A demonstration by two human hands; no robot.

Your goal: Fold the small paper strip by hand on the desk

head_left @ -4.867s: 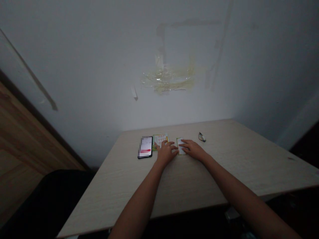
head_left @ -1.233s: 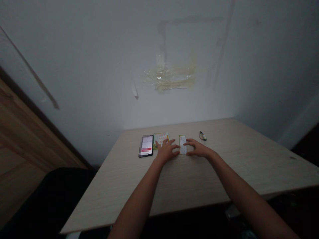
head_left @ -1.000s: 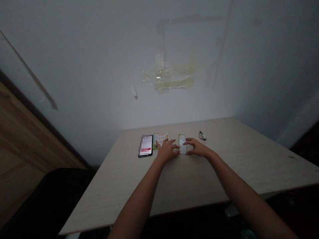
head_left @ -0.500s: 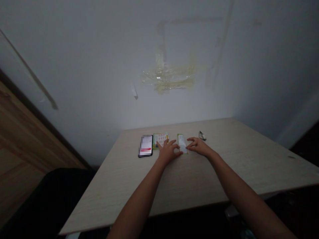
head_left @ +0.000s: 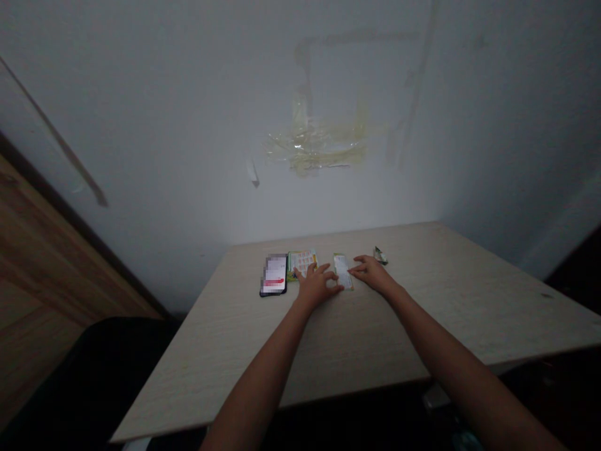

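Observation:
A narrow printed paper slip [head_left: 343, 269] with a green edge lies flat on the table. My left hand [head_left: 317, 287] is at its lower left edge, with thumb and index finger curled against the paper and the other fingers spread. On the opposite side, my right hand [head_left: 374, 274] has its thumb and fingertips closed at the slip's right edge; what they pinch there is small and hard to see. Partly behind my left hand rests a colourful printed card [head_left: 303, 258] with rows of small pictures. A phone [head_left: 275, 274] with a lit, partly blurred screen lies left of the card.
A small crumpled wrapper [head_left: 380, 255] lies beyond my right hand. The pale wooden table [head_left: 225, 351] meets a wall [head_left: 188, 138] with yellowed tape [head_left: 328, 150] on it. Something dark [head_left: 94, 369] stands left of the table, near a wooden panel [head_left: 28, 250].
My right hand has shifted slightly left and away from me, its fingertips now closer on the slip's right edge. My left hand stays almost in place.

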